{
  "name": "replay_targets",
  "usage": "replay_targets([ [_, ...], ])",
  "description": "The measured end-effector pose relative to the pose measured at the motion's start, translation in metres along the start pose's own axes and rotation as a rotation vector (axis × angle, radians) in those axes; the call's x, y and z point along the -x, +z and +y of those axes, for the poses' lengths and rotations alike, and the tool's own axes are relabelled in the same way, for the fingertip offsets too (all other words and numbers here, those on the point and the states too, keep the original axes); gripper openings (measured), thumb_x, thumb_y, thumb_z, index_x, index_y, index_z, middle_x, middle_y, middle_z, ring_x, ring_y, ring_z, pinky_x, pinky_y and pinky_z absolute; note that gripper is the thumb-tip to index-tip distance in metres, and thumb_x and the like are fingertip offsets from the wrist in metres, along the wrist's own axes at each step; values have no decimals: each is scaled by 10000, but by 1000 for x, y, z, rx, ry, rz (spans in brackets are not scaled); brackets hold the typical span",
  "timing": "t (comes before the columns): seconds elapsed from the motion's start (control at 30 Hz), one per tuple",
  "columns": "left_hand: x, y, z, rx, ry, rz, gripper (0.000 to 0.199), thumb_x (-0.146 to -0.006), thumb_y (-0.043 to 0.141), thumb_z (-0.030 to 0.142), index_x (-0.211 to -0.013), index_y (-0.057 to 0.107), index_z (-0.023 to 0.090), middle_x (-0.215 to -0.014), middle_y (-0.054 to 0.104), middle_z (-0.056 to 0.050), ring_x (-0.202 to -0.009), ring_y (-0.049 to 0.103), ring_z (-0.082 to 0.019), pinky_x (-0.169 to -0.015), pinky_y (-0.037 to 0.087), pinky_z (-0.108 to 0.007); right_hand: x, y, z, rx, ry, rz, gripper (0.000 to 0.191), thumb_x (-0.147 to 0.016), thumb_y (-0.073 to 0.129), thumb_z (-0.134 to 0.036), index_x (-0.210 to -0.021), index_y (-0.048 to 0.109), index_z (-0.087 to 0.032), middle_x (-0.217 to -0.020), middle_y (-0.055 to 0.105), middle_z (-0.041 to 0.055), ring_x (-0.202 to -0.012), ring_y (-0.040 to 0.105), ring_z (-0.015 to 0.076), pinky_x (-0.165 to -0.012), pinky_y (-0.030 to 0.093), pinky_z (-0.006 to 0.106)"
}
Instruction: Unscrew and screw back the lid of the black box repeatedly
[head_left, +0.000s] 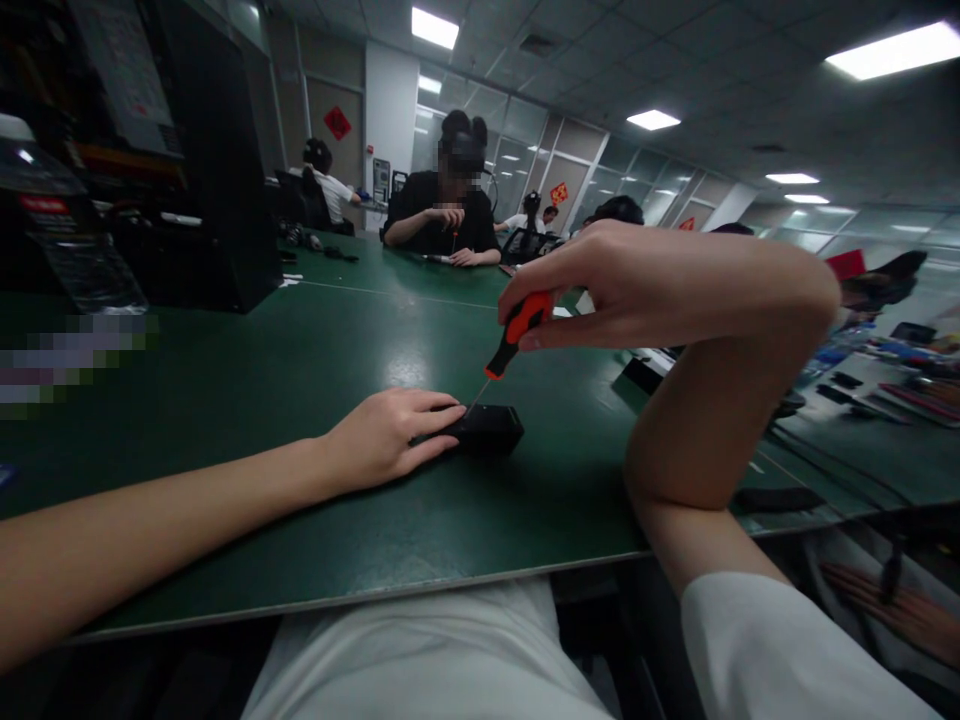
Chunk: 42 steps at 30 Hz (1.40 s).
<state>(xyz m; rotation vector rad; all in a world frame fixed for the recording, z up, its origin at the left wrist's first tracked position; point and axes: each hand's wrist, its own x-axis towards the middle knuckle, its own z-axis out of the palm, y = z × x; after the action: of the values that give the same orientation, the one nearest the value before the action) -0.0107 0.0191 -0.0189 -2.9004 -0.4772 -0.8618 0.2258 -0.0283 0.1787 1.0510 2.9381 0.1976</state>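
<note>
Green tabletop [247, 380], black block [493, 432], slanting screwdriver [516, 335]

Far left, we see a clear plastic bottle [82, 220] with a red label band, then a tall, flat-sided black case [217, 150]. Next comes our left hand [394, 428], its bare forearm slanting across the smooth, faintly glossy tabletop. Its fingers reach over the left end of the block while the thumb lies along the near side, so we have it held down. Behind, across the tabletop, sits a co-worker [442, 215] in black.

Our block lies flat, straight ahead of the left fingertips, dark and square-edged, its long axis running roughly left to right. That hand touches it; our right hand is higher and off to the right, meeting it only through the thin metal shaft, which slopes down leftward to the top face beside the left fingertips. We cannot tell what the tip sits in. Bent sharply at the wrist, the right hand pinches the moulded orange-and-black handle between thumb and fingers.
</note>
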Motion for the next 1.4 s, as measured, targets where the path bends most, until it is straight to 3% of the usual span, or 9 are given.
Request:
replay_targets([
  [0.2,-1,-2,3,-242,88,-24,339,-1043,500,306,-1270,672,120,-1220,732,-153,-979,727,-279,-787,564,-388,-6,2,1,-38,6,-49,301,-971,579,-384,-1120,729,-170,-946,753,25,-765,685,135,-690,471,250],
  [0.37,-3,-3,6,-327,118,-2,307,-1044,501,277,-1233,670,105,-1212,730,-150,-1027,706,-272,-803,546,-373,-7,1,2,-72,-32,-50,270,-957,599,-357,-1112,725,-176,-950,758,41,-734,663,140,-650,444,256],
  [0.67,-4,-4,7,-352,154,14,268,-1023,553,257,-1208,666,99,-1137,741,-144,-1006,703,-260,-789,527,-350,-4,-2,3,-88,-12,-102,251,-980,582,-340,-1127,701,-174,-986,749,33,-758,644,125,-673,441,251],
  [1.0,-4,-3,6,-324,152,-13,294,-1030,529,246,-1226,665,74,-1170,737,-159,-989,722,-277,-768,565,-380,-11,5,5,-107,-48,-52,280,-948,583,-347,-1144,691,-178,-962,737,37,-756,641,138,-657,425,253],
  [1.13,-1,-3,3,-246,131,-19,319,-1034,513,262,-1244,681,91,-1210,728,-166,-928,737,-275,-769,585,-391,-18,8,1,-100,-33,-22,253,-947,597,-356,-1090,686,-167,-924,716,29,-738,614,125,-641,413,249],
  [1.3,1,1,-3,82,-17,-16,329,-1019,553,276,-1285,687,136,-1280,704,-143,-1051,729,-247,-922,580,-342,-22,9,-6,-104,-55,-4,209,-956,601,-320,-1071,669,-160,-919,696,18,-719,593,103,-624,408,241],
  [1.4,0,2,-5,200,-51,-17,332,-1007,576,274,-1289,693,145,-1257,714,-135,-1060,724,-240,-929,571,-321,-21,9,-9,-137,-48,-14,167,-958,589,-297,-1080,670,-215,-944,720,-11,-745,620,94,-634,423,222],
])
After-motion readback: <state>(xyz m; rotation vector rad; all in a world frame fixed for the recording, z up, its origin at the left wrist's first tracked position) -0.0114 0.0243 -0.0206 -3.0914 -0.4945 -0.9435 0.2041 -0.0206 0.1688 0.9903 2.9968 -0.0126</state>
